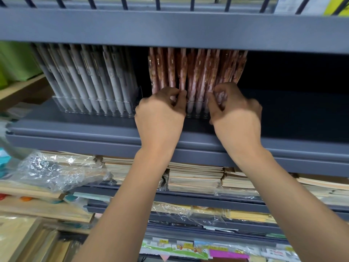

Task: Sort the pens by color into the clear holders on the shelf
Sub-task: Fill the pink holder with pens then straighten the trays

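Observation:
Two clear holders stand side by side on the grey shelf (283, 118). The left holder (62, 104) is packed with several grey pens (94, 80) leaning left. The right holder (196, 115) is filled with several pink pens (198, 72) standing upright, their tops hidden behind the shelf above. My left hand (160, 114) pinches pink pens near the left end of that row. My right hand (236, 112) grips pink pens toward the right end. Both hands cover most of the right holder.
The grey shelf above (170, 29) hangs low over the pen tops. To the right of the pink pens the shelf is dark. Below lie stacked notebooks (194, 176) and crumpled plastic wrap (56, 171). Green packs (17, 61) sit at far left.

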A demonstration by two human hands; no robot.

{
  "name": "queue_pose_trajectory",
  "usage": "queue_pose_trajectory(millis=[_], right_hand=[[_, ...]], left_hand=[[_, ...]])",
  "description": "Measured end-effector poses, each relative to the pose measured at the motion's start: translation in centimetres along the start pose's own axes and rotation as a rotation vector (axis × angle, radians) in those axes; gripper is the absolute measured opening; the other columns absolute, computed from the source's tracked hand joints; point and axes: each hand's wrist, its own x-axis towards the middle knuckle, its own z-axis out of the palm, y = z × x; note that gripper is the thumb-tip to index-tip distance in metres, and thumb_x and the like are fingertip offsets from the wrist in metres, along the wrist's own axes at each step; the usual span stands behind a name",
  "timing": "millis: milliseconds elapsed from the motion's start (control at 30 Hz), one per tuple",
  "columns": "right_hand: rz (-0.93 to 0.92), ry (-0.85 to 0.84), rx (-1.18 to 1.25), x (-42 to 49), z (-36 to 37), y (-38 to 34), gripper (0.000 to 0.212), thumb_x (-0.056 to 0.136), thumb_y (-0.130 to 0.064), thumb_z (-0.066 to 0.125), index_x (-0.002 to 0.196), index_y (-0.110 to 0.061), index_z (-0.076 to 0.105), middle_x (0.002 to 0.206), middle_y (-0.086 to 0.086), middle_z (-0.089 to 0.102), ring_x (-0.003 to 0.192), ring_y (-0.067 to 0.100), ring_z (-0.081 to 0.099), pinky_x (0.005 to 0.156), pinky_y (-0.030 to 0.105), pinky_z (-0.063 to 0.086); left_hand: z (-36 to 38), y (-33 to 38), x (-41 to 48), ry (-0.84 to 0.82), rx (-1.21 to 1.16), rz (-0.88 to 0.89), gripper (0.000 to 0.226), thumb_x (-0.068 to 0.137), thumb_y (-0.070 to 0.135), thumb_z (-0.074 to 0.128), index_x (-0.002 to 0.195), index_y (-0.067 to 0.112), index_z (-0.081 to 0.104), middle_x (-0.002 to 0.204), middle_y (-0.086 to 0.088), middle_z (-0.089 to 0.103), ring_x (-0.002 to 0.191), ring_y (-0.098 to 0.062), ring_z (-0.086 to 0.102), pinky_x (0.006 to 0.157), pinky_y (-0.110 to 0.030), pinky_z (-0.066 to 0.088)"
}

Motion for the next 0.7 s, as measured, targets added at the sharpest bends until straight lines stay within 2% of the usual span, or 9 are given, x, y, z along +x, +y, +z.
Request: queue_pose_trajectory(millis=[233,467,700], right_hand=[[-0.006,-0.001,-0.018,-0.08,-0.05,0.10,0.029,0.100,-0.037,0.046,0.118,-0.019,0.058,0.070,0.014,0.068,0.075,0.040,0.064,0.083,0.042,0.049],[-0.003,-0.004,0.002,-0.12,0.00,0.08,0.028,0.100,-0.036,0.047,0.117,-0.018,0.059,0.072,0.014,0.068,0.074,0.040,0.064,0.085,0.042,0.048],[0.000,-0.012,0.011,-0.09,-0.11,0.03,0.028,0.100,-0.036,0.047,0.118,-0.018,0.058,0.073,0.014,0.069,0.076,0.040,0.065,0.086,0.042,0.048]], left_hand=[[-0.29,0.04,-0.29,0.146,-0.038,-0.096,0.022,0.086,0.038,0.064,0.087,0.016,0.070,0.068,-0.004,0.072,0.070,-0.033,0.069,0.066,-0.043,0.055],[-0.22,-0.20,0.06,0.111,0.022,-0.087,0.020,0.089,0.033,0.065,0.092,0.018,0.076,0.070,-0.011,0.072,0.070,-0.036,0.068,0.063,-0.045,0.055],[-0.20,-0.35,-0.02,0.106,0.009,-0.075,0.021,0.089,0.031,0.063,0.097,0.018,0.077,0.071,-0.011,0.074,0.070,-0.035,0.071,0.066,-0.044,0.057]])
